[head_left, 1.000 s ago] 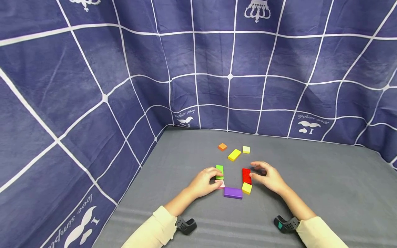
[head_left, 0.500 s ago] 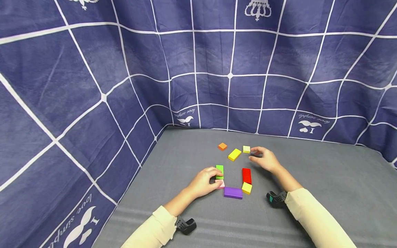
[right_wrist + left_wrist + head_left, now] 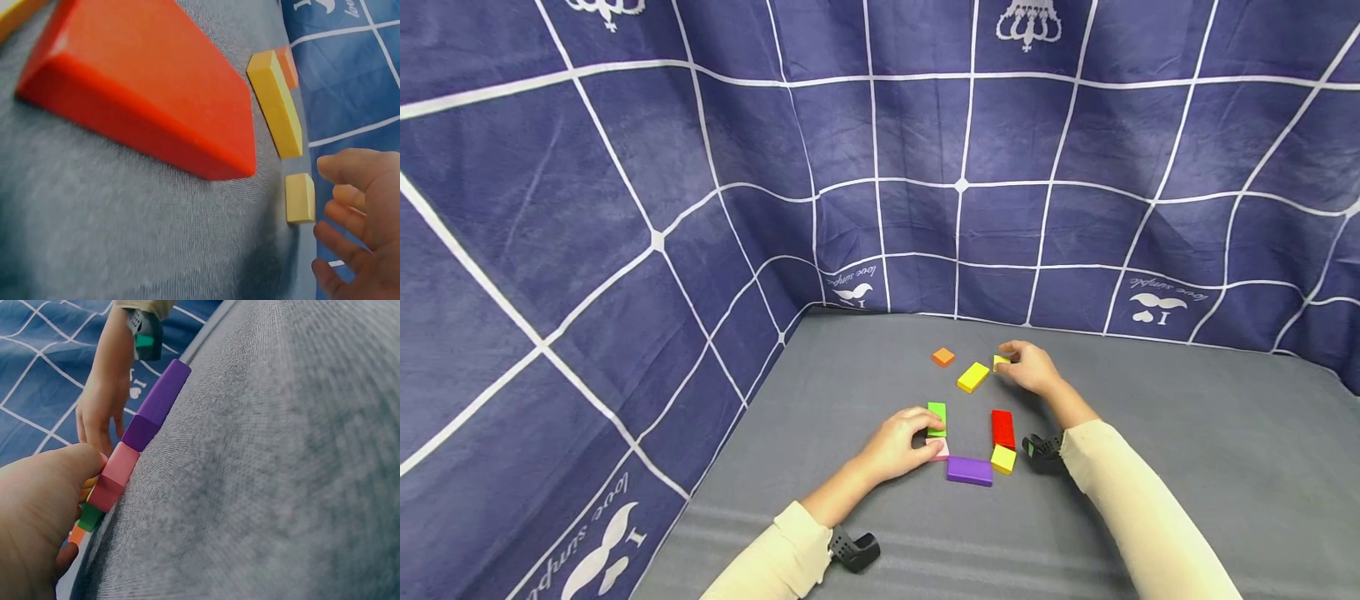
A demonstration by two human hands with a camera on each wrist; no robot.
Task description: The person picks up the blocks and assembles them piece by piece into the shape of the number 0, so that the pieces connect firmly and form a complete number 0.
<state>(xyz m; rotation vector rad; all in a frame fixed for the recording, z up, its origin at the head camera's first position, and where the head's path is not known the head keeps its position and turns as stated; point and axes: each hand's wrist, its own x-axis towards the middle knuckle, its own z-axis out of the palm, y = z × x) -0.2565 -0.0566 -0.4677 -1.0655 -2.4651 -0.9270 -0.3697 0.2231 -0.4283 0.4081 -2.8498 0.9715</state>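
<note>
I'm reading the grey table [image 3: 1240, 433] as tight on two sides: its far edge is running along the base of the blue curtain [image 3: 917, 133], its left edge slanting along the same cloth. The widest stretch for moving is lying to the right and near.

Right hand [image 3: 1032, 369] is working toward the far edge, fingers spread about the pale yellow block [image 3: 300, 199]; wrist cam is showing a gap, so I'm calling it released. Yellow long block [image 3: 973, 377] is sitting just left of it, orange block [image 3: 943, 357] further left.

Left hand [image 3: 895, 444] is resting loosely, thumb touching the pink block [image 3: 115, 472], fingertips at the green block [image 3: 936, 411]; nothing is being clasped. Those two are forming the left side of a U. Purple block [image 3: 970, 471] is lying across the near end; yellow square block [image 3: 1003, 459] and red block [image 3: 1003, 428] are making the right side.

Writing: curtain is carrying "love simple" [image 3: 1168, 289], upside down, beside a moustache print, repeating at left.

Versus one second ago: right hand was hovering beside red, now it's reaching pale yellow. Left hand is staying put; blocks are keeping their layout.
</note>
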